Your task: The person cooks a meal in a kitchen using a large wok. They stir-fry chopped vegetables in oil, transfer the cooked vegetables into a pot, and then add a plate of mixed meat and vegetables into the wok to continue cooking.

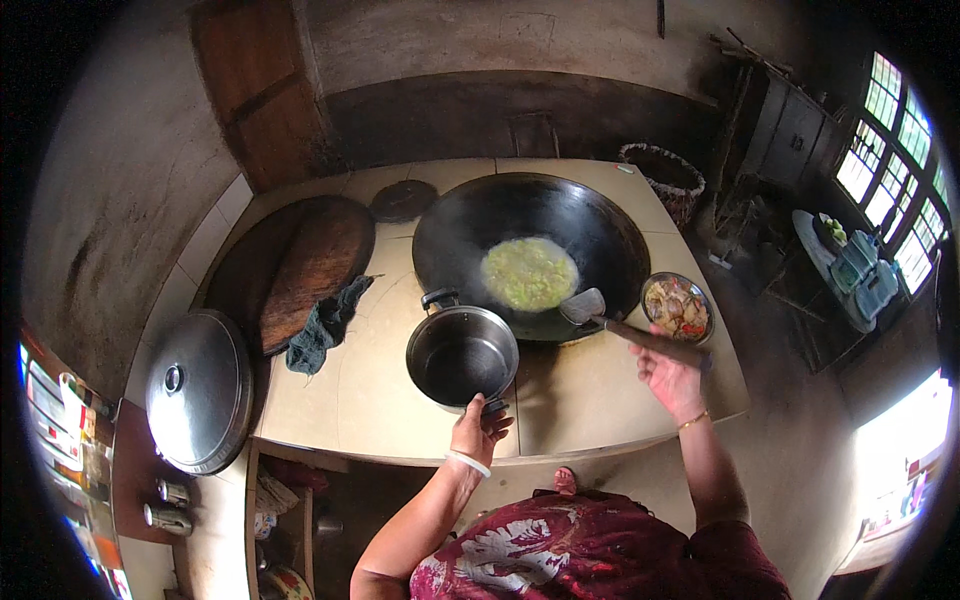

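My left hand [480, 433] grips the near black handle of a steel pot [461, 360], whose inside looks dark with no food visible. The pot is close to the near rim of a large wok [442, 247] set in the tiled stove top. Chopped green food in pale liquid [529, 274] steams in the wok. My right hand [671, 375] holds the wooden handle of a metal spatula [583, 306], its blade over the wok's near right side. A bowl of cooked food with red pieces [677, 306] stands right of the wok.
A dark cloth [327, 326] lies by a round wooden board [319, 262] on the left of the tiled stove top [360, 405]. A domed metal lid [201, 390] is at the far left. A basket [679, 199] stands beyond the stove's right corner.
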`<action>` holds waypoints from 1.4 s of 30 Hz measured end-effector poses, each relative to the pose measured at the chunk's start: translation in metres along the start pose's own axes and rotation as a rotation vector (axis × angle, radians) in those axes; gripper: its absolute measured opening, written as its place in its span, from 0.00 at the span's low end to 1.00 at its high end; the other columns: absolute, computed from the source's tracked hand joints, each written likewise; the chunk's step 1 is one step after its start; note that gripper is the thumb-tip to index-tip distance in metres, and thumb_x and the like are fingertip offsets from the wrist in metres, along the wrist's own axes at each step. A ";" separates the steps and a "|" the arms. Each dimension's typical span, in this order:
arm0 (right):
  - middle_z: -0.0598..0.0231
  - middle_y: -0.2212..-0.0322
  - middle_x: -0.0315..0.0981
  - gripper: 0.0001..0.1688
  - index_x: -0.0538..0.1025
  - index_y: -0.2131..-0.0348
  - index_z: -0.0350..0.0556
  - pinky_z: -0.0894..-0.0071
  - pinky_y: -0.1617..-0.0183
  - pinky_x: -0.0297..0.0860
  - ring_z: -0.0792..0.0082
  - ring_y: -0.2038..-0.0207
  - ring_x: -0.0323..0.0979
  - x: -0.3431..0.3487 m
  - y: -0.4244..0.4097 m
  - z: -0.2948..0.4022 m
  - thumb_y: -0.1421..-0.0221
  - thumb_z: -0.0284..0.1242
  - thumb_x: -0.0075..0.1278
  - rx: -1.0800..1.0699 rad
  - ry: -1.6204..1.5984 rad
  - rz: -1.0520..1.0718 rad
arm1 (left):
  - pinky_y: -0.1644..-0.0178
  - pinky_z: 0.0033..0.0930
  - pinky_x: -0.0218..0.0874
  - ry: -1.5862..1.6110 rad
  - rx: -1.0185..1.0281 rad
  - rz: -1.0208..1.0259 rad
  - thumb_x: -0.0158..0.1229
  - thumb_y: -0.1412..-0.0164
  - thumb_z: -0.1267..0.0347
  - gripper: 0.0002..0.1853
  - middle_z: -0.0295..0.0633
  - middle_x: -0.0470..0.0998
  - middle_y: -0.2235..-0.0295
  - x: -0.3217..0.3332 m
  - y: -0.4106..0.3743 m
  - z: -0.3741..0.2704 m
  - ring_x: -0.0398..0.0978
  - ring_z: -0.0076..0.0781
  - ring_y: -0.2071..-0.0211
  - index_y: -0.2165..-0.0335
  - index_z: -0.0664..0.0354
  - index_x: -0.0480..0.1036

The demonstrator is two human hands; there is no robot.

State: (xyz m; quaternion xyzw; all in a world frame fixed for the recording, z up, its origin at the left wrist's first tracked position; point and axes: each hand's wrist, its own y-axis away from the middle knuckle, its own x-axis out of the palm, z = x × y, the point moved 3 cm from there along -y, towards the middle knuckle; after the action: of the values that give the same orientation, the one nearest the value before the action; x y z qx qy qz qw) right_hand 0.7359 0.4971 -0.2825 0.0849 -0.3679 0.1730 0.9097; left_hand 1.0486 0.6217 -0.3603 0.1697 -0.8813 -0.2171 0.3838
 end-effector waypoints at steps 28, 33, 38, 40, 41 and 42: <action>0.60 0.82 0.73 0.12 0.75 0.70 0.45 0.76 0.82 0.71 0.71 0.83 0.74 -0.059 -0.252 0.060 0.52 0.34 0.53 -0.030 1.078 -0.490 | 0.52 0.48 0.68 0.233 0.201 -0.197 0.44 0.40 0.65 0.16 0.50 0.72 0.65 0.028 -0.009 0.006 0.73 0.44 0.64 0.60 0.68 0.66; 0.58 0.71 0.72 0.14 0.72 0.60 0.51 0.66 0.65 0.73 0.66 0.71 0.74 -0.128 -0.249 0.002 0.49 0.30 0.52 -0.036 0.504 -0.390 | 0.51 0.50 0.67 0.281 0.199 -0.208 0.43 0.41 0.67 0.15 0.49 0.74 0.66 0.044 0.002 -0.005 0.73 0.42 0.64 0.61 0.67 0.67; 0.56 0.70 0.71 0.11 0.69 0.61 0.51 0.63 0.63 0.74 0.60 0.67 0.75 -0.124 -0.237 -0.023 0.47 0.28 0.48 -0.086 0.306 -0.367 | 0.53 0.50 0.68 0.201 0.264 -0.158 0.43 0.41 0.67 0.15 0.48 0.74 0.66 0.055 -0.008 -0.015 0.73 0.42 0.64 0.59 0.67 0.66; 0.54 0.69 0.72 0.10 0.68 0.62 0.52 0.62 0.62 0.74 0.58 0.66 0.75 -0.119 -0.230 -0.021 0.46 0.29 0.47 -0.077 0.257 -0.368 | 0.53 0.51 0.68 0.185 0.258 -0.161 0.42 0.40 0.67 0.15 0.48 0.74 0.65 0.059 -0.017 -0.019 0.73 0.42 0.64 0.59 0.67 0.66; 0.53 0.69 0.72 0.10 0.67 0.62 0.52 0.61 0.62 0.74 0.58 0.66 0.75 -0.115 -0.227 -0.019 0.45 0.30 0.46 -0.062 0.220 -0.370 | 0.52 0.52 0.67 0.204 0.251 -0.161 0.42 0.40 0.66 0.15 0.49 0.73 0.65 0.058 -0.024 -0.019 0.73 0.42 0.64 0.59 0.67 0.65; 0.52 0.69 0.72 0.10 0.67 0.62 0.52 0.61 0.62 0.74 0.57 0.65 0.75 -0.112 -0.224 -0.016 0.45 0.30 0.45 -0.047 0.183 -0.373 | 0.52 0.52 0.68 0.206 0.240 -0.171 0.42 0.40 0.66 0.15 0.49 0.73 0.65 0.058 -0.031 -0.018 0.73 0.42 0.64 0.60 0.67 0.65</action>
State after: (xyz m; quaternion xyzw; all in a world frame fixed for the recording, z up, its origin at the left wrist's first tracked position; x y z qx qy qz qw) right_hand 0.7551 0.2661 -0.3784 0.1142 -0.2656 0.0000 0.9573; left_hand 1.0292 0.5638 -0.3302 0.3101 -0.8392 -0.1238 0.4292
